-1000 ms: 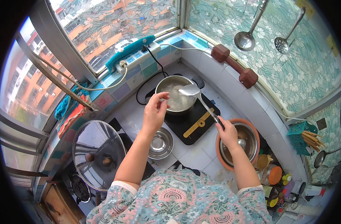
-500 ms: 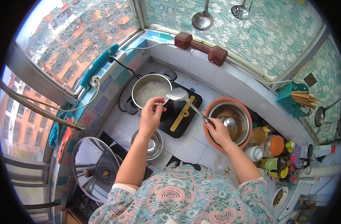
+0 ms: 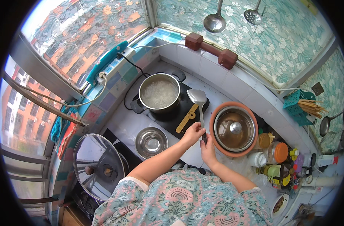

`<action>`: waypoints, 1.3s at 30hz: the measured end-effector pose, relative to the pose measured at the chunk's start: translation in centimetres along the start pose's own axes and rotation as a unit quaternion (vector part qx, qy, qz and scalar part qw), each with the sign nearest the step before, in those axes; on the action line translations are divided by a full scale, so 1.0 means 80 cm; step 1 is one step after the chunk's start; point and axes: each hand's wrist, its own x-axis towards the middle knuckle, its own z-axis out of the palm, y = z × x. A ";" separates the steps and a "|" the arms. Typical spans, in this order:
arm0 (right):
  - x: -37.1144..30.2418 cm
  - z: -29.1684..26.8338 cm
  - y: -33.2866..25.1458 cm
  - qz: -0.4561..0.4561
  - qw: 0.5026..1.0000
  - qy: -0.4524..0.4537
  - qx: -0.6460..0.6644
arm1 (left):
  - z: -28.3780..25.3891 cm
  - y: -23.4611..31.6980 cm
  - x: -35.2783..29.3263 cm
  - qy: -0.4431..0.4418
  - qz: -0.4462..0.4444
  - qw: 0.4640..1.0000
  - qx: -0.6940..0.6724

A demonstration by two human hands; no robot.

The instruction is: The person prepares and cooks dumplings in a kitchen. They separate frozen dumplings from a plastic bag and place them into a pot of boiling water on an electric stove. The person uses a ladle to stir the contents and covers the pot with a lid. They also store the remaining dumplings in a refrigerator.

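A metal spatula (image 3: 201,116) stands blade-up in front of me, its blade beyond the edge of the black induction cooker (image 3: 170,120). My right hand (image 3: 208,150) is closed round the lower end of its dark handle. Just above, my left hand (image 3: 192,135) grips the same handle with its fingers. On the cooker sits a steel pot (image 3: 159,108) of cloudy, bubbling liquid, without a lid. Close to my right hand is a lidded steel pot (image 3: 235,140) inside an orange-brown basin (image 3: 254,119). An empty-looking steel bowl (image 3: 151,142) lies left of my left forearm.
A large glass lid (image 3: 98,167) leans at the left. Jars and bottles (image 3: 279,152) crowd the right side. A dumbbell (image 3: 211,49) rests on the tiled ledge, near a power strip (image 3: 112,64). A teal basket (image 3: 298,107) holds chopsticks. Ladles (image 3: 215,23) hang at the back.
The spatula has moved from beside the pot's rim toward me and turned upright. My left hand has left the blade side and come right, onto the handle. The view has shifted slightly.
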 end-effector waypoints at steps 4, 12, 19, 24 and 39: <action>-0.006 -0.010 0.004 -0.029 0.998 0.048 0.020 | 0.012 0.030 -0.001 -0.046 0.023 0.998 -0.023; -0.020 -0.072 0.005 0.052 0.998 0.017 0.006 | 0.060 0.024 0.019 -0.131 -0.013 0.991 0.009; -0.032 -0.109 0.012 0.131 0.991 0.010 -0.029 | 0.096 0.003 0.027 -0.185 -0.029 0.982 -0.003; -0.039 -0.150 0.065 0.123 0.991 -0.006 -0.055 | 0.127 -0.009 0.025 -0.199 -0.055 0.976 -0.063; -0.053 -0.218 0.058 0.060 0.931 0.034 -0.358 | 0.158 -0.022 0.025 -0.220 -0.074 0.972 -0.030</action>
